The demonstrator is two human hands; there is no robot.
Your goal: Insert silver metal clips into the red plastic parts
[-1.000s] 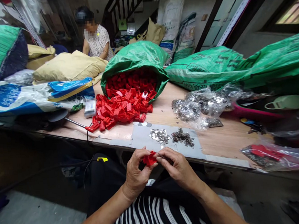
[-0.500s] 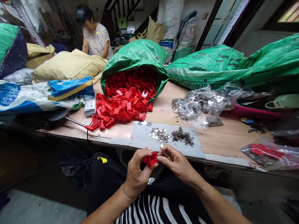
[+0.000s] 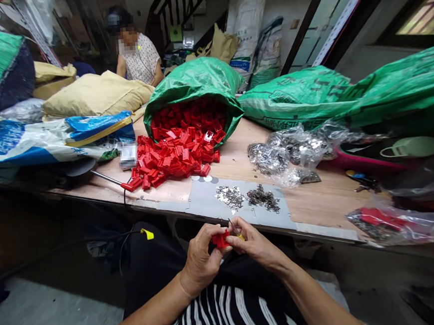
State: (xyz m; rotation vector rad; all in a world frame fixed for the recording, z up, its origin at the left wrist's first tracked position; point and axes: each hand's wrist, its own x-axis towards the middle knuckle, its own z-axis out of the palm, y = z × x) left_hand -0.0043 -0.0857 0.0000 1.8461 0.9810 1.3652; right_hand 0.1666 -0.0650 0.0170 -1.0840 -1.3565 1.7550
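Observation:
In front of my lap, my left hand (image 3: 205,251) is closed around a small red plastic part (image 3: 220,239). My right hand (image 3: 248,239) pinches a thin pointed tool with a yellow handle (image 3: 240,236), its metal shaft sticking up between the fingers. The right fingertips touch the red part's right side; whether they hold a small metal piece there is hidden. Past my hands, on a grey sheet (image 3: 201,200) at the table edge, lie a pile of flat shiny metal pieces (image 3: 230,197) and a darker pile of small metal pieces (image 3: 264,198).
Many red plastic parts (image 3: 178,153) spill from a green sack (image 3: 195,79) onto the table (image 3: 235,156). Bags of metal pieces (image 3: 276,155) and a pink container with a cup (image 3: 413,146) stand right. A person (image 3: 141,58) sits across. A yellow-tagged cable (image 3: 147,233) hangs left.
Both hands have dropped slightly, keeping the red part and the tool. The red part is turned a little, and the tool's shaft points more upward. The view has shifted slightly.

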